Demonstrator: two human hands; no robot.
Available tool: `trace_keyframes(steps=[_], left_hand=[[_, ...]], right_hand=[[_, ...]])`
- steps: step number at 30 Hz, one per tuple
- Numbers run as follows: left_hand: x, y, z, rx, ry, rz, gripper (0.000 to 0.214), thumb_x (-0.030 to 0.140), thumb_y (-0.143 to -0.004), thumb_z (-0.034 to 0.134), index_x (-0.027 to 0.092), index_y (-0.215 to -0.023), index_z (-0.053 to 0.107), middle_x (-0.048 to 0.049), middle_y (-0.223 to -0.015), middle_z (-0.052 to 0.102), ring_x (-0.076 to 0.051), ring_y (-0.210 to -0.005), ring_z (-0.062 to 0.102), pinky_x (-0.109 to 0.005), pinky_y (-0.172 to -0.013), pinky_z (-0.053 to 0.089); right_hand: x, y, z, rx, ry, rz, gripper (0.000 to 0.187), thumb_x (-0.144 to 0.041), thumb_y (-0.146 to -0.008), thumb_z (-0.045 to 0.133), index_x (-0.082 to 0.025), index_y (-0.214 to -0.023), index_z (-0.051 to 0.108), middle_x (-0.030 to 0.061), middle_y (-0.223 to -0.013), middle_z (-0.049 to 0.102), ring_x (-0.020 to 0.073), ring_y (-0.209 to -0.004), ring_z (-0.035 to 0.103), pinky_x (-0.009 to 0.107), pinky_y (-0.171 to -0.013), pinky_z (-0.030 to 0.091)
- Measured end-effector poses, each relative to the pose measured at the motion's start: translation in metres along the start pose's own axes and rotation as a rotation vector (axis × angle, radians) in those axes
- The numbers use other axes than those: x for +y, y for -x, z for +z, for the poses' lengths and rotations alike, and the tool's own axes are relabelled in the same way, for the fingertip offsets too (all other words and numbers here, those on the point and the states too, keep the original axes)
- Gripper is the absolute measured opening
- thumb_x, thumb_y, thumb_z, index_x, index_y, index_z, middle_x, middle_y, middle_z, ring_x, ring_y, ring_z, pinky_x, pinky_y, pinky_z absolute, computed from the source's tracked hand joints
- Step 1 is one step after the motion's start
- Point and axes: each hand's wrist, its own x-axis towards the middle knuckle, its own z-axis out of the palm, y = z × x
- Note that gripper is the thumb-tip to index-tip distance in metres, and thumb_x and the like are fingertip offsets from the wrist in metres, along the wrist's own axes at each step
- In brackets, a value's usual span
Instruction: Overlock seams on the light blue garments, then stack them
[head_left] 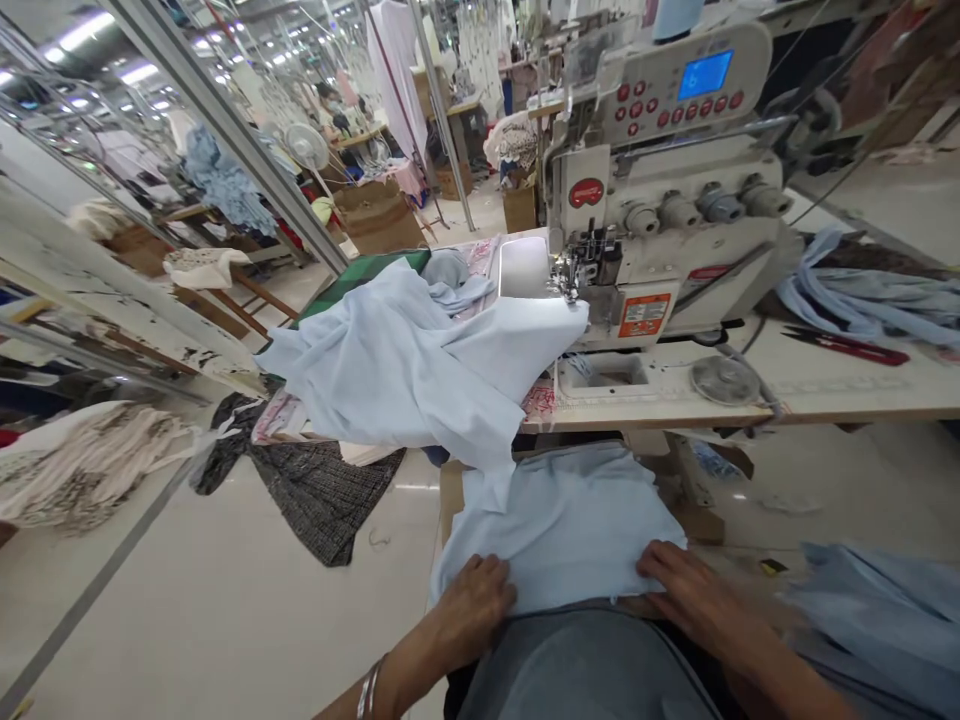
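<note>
A light-blue fabric piece point(570, 530) lies spread across my lap, below the table edge. My left hand point(476, 605), a bracelet at its wrist, has its fingers closed on the near left edge of this cloth. At the near right corner, my right hand point(682, 585) pinches the same piece between thumb and fingers. Another light-blue garment point(390, 350) is heaped on the table, one end under the sewing machine's needle area point(574, 275) and a flap hanging over the lap piece. Where the two cloths overlap, I cannot tell whether they are joined.
The overlock sewing machine point(667, 200), with a lit display, stands on the table point(825, 390). Red-handled thread snips point(847, 345) lie at right beside blue fabric strips point(840, 290). More blue cloth point(885, 610) is low at right. A dark garment point(322, 490) hangs at left above the floor.
</note>
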Motion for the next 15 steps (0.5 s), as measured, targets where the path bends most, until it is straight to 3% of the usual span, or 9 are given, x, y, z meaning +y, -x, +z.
trace_keyframes(steps=[4, 9, 12, 15], left_hand=[[-0.002, -0.002, -0.002, -0.007, 0.011, 0.004, 0.016, 0.006, -0.076, 0.048, 0.015, -0.089, 0.054, -0.0126, -0.102, 0.057, -0.028, -0.098, 0.053, -0.042, -0.086, 0.043], [-0.013, 0.007, -0.031, 0.118, 0.640, -0.163, 0.010, 0.010, -0.077, 0.046, 0.019, -0.081, 0.049, -0.0027, -0.090, 0.057, -0.017, -0.085, 0.053, -0.026, -0.078, 0.042], [-0.017, -0.002, -0.046, 0.270, 0.922, -0.266, 0.004, 0.019, -0.083, 0.042, 0.020, -0.082, 0.045, 0.0005, -0.080, 0.051, -0.014, -0.075, 0.048, -0.024, -0.067, 0.039], [-0.019, -0.015, -0.067, 0.531, 0.964, -0.353, 0.012, 0.025, -0.089, 0.033, 0.021, -0.082, 0.041, 0.0016, -0.073, 0.043, -0.014, -0.068, 0.042, -0.025, -0.064, 0.037]], right_hand=[[-0.004, 0.000, -0.004, -0.011, -0.053, 0.057, 0.023, -0.024, -0.092, 0.042, -0.023, -0.090, 0.064, 0.0078, -0.100, 0.065, 0.0222, -0.097, 0.063, 0.037, -0.086, 0.049], [-0.012, -0.009, -0.026, -0.015, -0.176, 0.137, 0.024, -0.033, -0.097, 0.037, -0.023, -0.094, 0.058, 0.0049, -0.092, 0.065, 0.0173, -0.082, 0.064, 0.030, -0.075, 0.050], [-0.014, -0.024, -0.038, 0.061, -0.207, 0.220, 0.027, -0.037, -0.099, 0.029, -0.022, -0.097, 0.051, 0.0059, -0.086, 0.065, 0.0179, -0.077, 0.063, 0.030, -0.072, 0.050], [-0.016, -0.047, -0.062, 0.153, -0.213, 0.277, 0.030, -0.042, -0.098, 0.027, -0.021, -0.100, 0.048, 0.0065, -0.086, 0.064, 0.0189, -0.077, 0.063, 0.032, -0.073, 0.048]])
